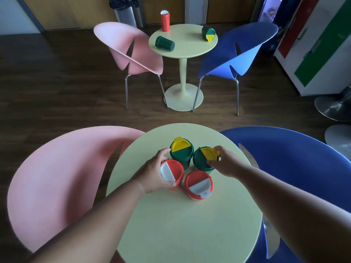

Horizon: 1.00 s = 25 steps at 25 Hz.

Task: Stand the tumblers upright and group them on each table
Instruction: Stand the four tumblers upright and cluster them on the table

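Several tumblers stand upright, bunched together on the near round table [180,221]. My left hand [152,173] wraps around a red tumbler with a white lid flap [173,172]. My right hand [226,164] grips a green tumbler with a yellow flap [201,158]. Another green tumbler [181,150] stands behind them and another red tumbler [198,184] in front, both untouched. On the far table [183,48] one red tumbler [165,20] stands upright. Two green tumblers lie on their sides there, one on the left [164,43] and one on the right [208,33].
A pink chair [57,177] and a blue chair [296,158] flank the near table. Another pink chair [129,50] and blue chair [241,52] flank the far table. A cabinet with coloured panels [319,44] stands at right. A bin [126,12] stands at the back wall.
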Each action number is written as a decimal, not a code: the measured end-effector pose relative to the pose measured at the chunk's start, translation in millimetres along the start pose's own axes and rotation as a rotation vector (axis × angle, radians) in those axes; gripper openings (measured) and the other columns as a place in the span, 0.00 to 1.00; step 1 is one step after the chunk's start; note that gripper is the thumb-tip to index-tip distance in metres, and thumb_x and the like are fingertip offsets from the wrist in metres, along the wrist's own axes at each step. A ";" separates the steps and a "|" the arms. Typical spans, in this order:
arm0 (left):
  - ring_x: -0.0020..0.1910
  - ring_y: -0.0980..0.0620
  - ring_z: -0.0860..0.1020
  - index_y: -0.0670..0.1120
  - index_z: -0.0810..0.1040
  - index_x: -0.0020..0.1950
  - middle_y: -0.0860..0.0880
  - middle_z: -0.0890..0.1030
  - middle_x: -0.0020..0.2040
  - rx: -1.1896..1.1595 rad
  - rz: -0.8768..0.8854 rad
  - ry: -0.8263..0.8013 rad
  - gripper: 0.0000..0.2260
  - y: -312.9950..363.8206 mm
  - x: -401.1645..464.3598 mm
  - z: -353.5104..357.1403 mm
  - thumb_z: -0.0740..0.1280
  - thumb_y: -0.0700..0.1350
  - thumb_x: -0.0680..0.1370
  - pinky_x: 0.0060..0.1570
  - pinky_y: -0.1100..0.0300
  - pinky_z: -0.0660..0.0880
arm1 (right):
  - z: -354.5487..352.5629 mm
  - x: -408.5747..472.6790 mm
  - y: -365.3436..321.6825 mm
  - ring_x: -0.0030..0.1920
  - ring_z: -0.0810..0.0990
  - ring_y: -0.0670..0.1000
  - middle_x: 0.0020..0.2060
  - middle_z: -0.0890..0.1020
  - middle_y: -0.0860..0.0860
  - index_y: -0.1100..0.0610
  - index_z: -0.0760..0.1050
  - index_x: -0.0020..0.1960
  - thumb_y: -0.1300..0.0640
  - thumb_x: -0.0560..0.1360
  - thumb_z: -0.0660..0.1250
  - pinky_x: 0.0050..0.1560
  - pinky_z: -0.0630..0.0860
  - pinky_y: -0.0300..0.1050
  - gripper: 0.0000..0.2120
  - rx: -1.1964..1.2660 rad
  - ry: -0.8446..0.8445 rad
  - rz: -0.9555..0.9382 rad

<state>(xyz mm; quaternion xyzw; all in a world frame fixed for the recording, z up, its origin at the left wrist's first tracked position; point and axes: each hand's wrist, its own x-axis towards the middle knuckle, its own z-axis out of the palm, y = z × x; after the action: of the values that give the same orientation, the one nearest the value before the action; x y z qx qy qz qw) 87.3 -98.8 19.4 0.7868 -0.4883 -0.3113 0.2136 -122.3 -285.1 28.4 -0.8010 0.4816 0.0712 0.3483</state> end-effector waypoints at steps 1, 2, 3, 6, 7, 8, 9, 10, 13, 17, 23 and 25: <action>0.63 0.54 0.73 0.63 0.55 0.75 0.53 0.73 0.68 0.000 0.001 -0.003 0.50 0.2 0.4 0.0 0.81 0.58 0.60 0.61 0.56 0.74 | -0.3 0.5 -0.1 0.50 0.75 0.53 0.59 0.78 0.55 0.54 0.64 0.73 0.47 0.76 0.69 0.45 0.73 0.45 0.29 0.000 0.000 0.000; 0.64 0.54 0.73 0.63 0.55 0.75 0.53 0.73 0.69 0.000 0.002 -0.006 0.50 0.2 0.3 0.4 0.81 0.58 0.61 0.61 0.57 0.73 | -0.8 0.5 -0.6 0.50 0.75 0.53 0.59 0.78 0.55 0.54 0.64 0.73 0.47 0.76 0.69 0.46 0.75 0.45 0.29 0.002 0.000 0.000; 0.64 0.55 0.72 0.62 0.55 0.76 0.53 0.72 0.69 0.000 0.004 -0.009 0.50 0.0 -0.1 0.7 0.81 0.57 0.61 0.60 0.58 0.72 | -1.0 0.7 -0.8 0.50 0.75 0.53 0.58 0.78 0.54 0.54 0.64 0.73 0.47 0.76 0.69 0.46 0.76 0.46 0.29 0.006 -0.002 0.002; 0.63 0.58 0.70 0.61 0.56 0.77 0.54 0.70 0.70 -0.008 0.014 -0.017 0.50 -1.8 -2.0 0.9 0.82 0.55 0.63 0.58 0.63 0.69 | 0.0 0.6 -0.4 0.49 0.77 0.53 0.56 0.78 0.53 0.54 0.65 0.71 0.47 0.76 0.69 0.45 0.76 0.46 0.27 0.022 -0.009 0.008; 0.64 0.59 0.69 0.61 0.55 0.77 0.55 0.69 0.70 -0.013 0.018 -0.023 0.50 -2.6 -1.8 0.7 0.82 0.55 0.63 0.57 0.65 0.69 | 0.7 1.1 0.8 0.50 0.77 0.54 0.56 0.78 0.53 0.54 0.66 0.71 0.47 0.76 0.69 0.46 0.77 0.47 0.27 0.033 -0.008 0.013; 0.64 0.61 0.68 0.61 0.55 0.78 0.57 0.67 0.70 -0.015 0.023 -0.031 0.50 -3.4 -1.9 0.7 0.82 0.54 0.63 0.55 0.69 0.68 | 1.0 1.4 1.7 0.51 0.77 0.54 0.58 0.79 0.54 0.54 0.66 0.71 0.46 0.76 0.69 0.48 0.77 0.48 0.28 0.047 -0.008 0.021; 0.65 0.62 0.66 0.61 0.55 0.78 0.58 0.66 0.69 -0.018 0.027 -0.039 0.51 -3.9 -1.9 1.1 0.82 0.53 0.64 0.53 0.75 0.66 | 1.3 1.2 2.4 0.51 0.77 0.53 0.60 0.78 0.54 0.54 0.66 0.72 0.45 0.76 0.69 0.49 0.77 0.47 0.29 0.068 -0.010 0.034; 0.66 0.62 0.65 0.60 0.55 0.78 0.59 0.64 0.68 -0.026 0.028 -0.040 0.51 -4.1 -2.3 1.8 0.83 0.52 0.64 0.50 0.79 0.65 | 1.2 -0.1 2.5 0.52 0.76 0.53 0.62 0.78 0.54 0.54 0.64 0.73 0.44 0.76 0.69 0.48 0.76 0.46 0.30 0.102 -0.010 0.051; 0.67 0.60 0.66 0.58 0.56 0.79 0.57 0.65 0.68 -0.032 0.028 0.004 0.51 -4.4 -3.9 5.3 0.83 0.52 0.64 0.54 0.75 0.66 | 5.7 -13.5 2.1 0.50 0.78 0.52 0.60 0.78 0.55 0.54 0.62 0.74 0.42 0.75 0.69 0.45 0.76 0.46 0.34 0.263 0.051 0.152; 0.64 0.59 0.68 0.57 0.57 0.78 0.54 0.68 0.68 -0.029 0.021 0.042 0.50 -5.0 -5.4 8.0 0.83 0.53 0.63 0.58 0.66 0.66 | 30.4 -49.7 5.7 0.52 0.79 0.53 0.58 0.78 0.54 0.54 0.65 0.70 0.37 0.70 0.72 0.44 0.74 0.45 0.36 0.396 0.055 0.250; 0.63 0.58 0.69 0.57 0.57 0.78 0.53 0.69 0.69 -0.012 0.008 0.043 0.50 -5.6 -5.3 7.8 0.83 0.54 0.63 0.59 0.64 0.67 | 53.5 -66.9 1.6 0.44 0.83 0.52 0.45 0.83 0.54 0.51 0.69 0.62 0.37 0.70 0.71 0.48 0.81 0.50 0.28 0.459 -0.190 0.273; 0.63 0.56 0.70 0.58 0.57 0.78 0.53 0.70 0.69 -0.006 0.000 0.042 0.51 -6.0 -4.4 7.7 0.83 0.56 0.62 0.58 0.63 0.68 | 56.4 -66.1 -0.3 0.43 0.83 0.50 0.44 0.84 0.53 0.50 0.70 0.59 0.39 0.72 0.70 0.49 0.80 0.50 0.22 0.446 -0.189 0.246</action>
<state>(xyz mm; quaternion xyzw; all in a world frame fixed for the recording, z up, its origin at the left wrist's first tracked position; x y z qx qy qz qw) 84.3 -92.5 11.3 0.7924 -0.4827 -0.2963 0.2263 -144.3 -202.0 16.1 -0.6297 0.5446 0.0795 0.5482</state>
